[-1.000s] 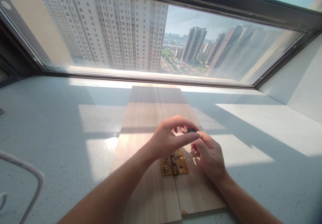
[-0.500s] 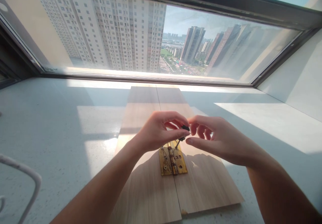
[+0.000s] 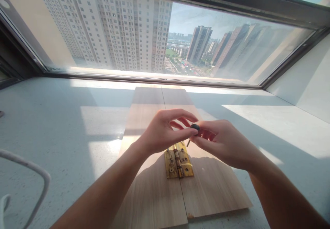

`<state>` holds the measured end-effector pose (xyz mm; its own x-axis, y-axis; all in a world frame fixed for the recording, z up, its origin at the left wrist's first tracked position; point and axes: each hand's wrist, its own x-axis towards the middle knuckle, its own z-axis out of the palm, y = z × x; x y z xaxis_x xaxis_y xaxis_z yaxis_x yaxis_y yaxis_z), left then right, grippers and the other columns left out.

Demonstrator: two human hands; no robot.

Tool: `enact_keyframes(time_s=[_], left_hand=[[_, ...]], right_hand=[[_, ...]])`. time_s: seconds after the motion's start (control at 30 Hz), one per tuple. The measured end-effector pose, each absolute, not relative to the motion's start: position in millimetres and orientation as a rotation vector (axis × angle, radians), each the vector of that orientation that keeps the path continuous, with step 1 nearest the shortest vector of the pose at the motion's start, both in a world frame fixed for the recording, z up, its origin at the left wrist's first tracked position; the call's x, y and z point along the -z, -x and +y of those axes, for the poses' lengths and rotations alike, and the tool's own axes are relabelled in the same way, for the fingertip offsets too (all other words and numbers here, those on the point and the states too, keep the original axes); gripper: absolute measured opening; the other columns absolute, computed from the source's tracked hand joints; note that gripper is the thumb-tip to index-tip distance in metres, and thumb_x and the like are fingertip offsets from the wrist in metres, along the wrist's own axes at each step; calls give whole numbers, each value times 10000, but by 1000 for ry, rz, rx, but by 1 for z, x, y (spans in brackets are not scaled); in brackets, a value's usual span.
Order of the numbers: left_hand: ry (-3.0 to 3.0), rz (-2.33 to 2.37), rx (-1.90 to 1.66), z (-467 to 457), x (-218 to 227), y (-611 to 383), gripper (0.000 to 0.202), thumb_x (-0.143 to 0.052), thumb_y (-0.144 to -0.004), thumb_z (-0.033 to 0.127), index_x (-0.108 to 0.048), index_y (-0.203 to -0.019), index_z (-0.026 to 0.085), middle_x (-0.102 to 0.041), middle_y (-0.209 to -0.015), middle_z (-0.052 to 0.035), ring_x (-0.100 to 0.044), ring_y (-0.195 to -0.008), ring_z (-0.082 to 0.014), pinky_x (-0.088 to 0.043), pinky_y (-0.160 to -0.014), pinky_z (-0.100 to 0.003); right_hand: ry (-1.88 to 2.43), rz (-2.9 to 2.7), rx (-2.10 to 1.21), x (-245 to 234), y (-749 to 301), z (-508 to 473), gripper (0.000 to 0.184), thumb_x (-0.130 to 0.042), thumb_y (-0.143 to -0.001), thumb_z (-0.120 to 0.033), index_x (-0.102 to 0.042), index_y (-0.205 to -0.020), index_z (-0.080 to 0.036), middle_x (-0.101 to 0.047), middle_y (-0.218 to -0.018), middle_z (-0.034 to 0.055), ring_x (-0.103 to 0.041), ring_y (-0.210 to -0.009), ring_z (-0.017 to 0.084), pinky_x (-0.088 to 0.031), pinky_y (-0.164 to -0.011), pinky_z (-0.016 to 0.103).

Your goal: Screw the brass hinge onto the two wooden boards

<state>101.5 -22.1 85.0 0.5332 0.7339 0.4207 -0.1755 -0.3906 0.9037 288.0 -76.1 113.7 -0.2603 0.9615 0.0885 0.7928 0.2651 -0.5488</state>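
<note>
A short screwdriver [image 3: 195, 127] with a round black handle is held over the boards, its metal shaft slanting down to the left. My left hand [image 3: 171, 130] has its thumb and fingertips at the left side of the handle. From the other side, my right hand [image 3: 219, 138] closes its thumb and fingers on the same screwdriver. Just below lies a worn brass hinge [image 3: 171, 162], flat across the seam between two wooden boards [image 3: 215, 191]. Screws show in some of its holes, and lower right holes look unfilled. The shaft's tip appears raised off the hinge.
The boards rest on a pale speckled sill [image 3: 64, 129] crossed by sunlight and shadow. Behind it stands a dark-framed window [image 3: 154, 79] with tall buildings outside. A white curved rod or cable [image 3: 38, 172] is at the left edge.
The screwdriver has come up from the hinge and tilted, its shaft now off the metal. My right hand has moved left and taken hold of it beside my left hand.
</note>
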Motion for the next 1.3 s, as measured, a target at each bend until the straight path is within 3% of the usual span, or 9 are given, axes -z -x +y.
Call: enact_keyframes(time_s=[0.23, 0.57, 1.13, 1.3], left_hand=[[-1855, 485, -970, -19, -87, -96, 177, -783, -738, 192, -723, -884, 113, -690, -796, -34, -598, -716, -127, -497, -646, -253], [-1875, 491, -944, -19, -86, -98, 134, -772, -741, 162, -702, -846, 118, -674, -784, -19, -572, -697, -115, -480, -639, -246], [-1874, 546, -1008, -23, -82, -103, 139, -786, -745, 189, -723, -857, 136, -691, -793, -23, -599, -694, -121, -494, -626, -245], [-1796, 494, -972, -22, -82, -103, 111, -718, -775, 121, -725, -886, 130, -727, -810, -41, -662, -735, -148, -553, -705, -286]], right_hand=[[1509, -2168, -657, -112, -283, -77, 247, -573, -869, -341, -584, -673, -192, -523, -576, -36, -454, -549, 108, -337, -505, 241], [1505, -2248, -537, -110, -282, -76, 199, -570, -843, -273, -575, -661, -191, -522, -554, -44, -453, -527, 101, -338, -502, 239], [1566, -2248, -326, -107, -283, -74, 244, -578, -849, -355, -577, -666, -194, -545, -547, -36, -484, -516, 112, -332, -504, 247], [1626, -2178, -512, -106, -284, -72, 174, -653, -798, -364, -632, -742, -201, -539, -569, -43, -480, -528, 118, -329, -493, 241]])
